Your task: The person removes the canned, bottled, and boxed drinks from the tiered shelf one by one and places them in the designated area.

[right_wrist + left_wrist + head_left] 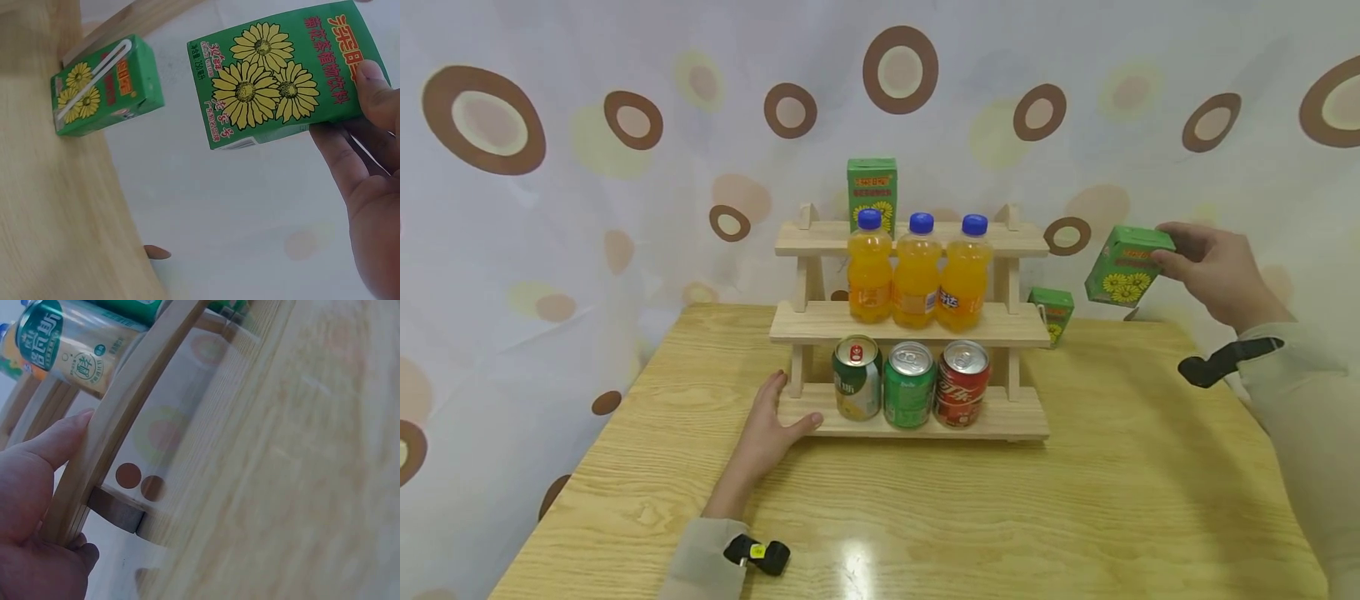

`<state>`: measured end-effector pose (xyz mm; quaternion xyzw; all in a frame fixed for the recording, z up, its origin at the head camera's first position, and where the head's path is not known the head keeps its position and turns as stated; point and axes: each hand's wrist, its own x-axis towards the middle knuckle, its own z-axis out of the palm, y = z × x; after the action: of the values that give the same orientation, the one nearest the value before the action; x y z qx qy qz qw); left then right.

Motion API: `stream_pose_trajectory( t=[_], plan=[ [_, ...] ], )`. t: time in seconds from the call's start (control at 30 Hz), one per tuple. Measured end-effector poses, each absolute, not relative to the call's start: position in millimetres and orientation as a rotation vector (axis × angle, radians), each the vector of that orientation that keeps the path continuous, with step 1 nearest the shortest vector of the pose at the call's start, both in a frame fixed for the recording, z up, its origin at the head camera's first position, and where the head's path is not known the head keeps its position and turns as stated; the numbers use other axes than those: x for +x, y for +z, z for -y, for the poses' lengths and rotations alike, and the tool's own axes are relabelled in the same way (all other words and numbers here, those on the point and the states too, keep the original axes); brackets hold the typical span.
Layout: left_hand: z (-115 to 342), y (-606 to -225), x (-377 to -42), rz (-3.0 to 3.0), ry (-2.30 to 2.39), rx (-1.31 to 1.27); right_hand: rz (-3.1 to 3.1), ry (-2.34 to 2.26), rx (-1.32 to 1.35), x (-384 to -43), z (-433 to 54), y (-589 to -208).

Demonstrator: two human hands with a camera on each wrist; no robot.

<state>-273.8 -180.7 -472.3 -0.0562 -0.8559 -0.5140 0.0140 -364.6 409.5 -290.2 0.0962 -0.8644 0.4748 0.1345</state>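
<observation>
My right hand (1213, 271) pinches a green drink carton (1127, 267) with yellow flowers, tilted in the air right of a three-tier wooden shelf. In the right wrist view the thumb lies on the front of the held carton (275, 75), fingers behind it. My left hand (775, 433) grips the left end of the bottom tier (1015, 414); the left wrist view shows the thumb (65, 437) on top of the board and fingertips below. A second carton (1052, 312) with a white straw stands on the table behind the shelf's right side. A third carton (872, 192) is on the top tier.
On the middle tier stand three orange drink bottles (917, 271) with blue caps. The bottom tier holds a green-and-gold can (857, 379), a green can (910, 387) and a red can (962, 387). Behind the wooden table (925, 517) hangs a patterned cloth (587, 183).
</observation>
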Motion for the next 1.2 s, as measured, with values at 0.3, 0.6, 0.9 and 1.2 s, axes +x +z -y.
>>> stream_pose_trajectory(
  t=[0.3,0.6,0.9,1.2],
  plan=[
    [180,-474,-275,2.666,-1.594,-0.178,2.582,1.328,0.209,-366,-424,-323],
    [179,-474,-278,2.655,-1.605,-0.183,2.573,1.365,0.187,-377,-431,-355],
    [179,-472,-277,2.664,-1.609,-0.180,2.567,1.354,0.150,-388,-425,-378],
    [181,-472,-274,2.657,-1.620,-0.165,2.538,1.472,0.144,-400,-425,-403]
  ],
)
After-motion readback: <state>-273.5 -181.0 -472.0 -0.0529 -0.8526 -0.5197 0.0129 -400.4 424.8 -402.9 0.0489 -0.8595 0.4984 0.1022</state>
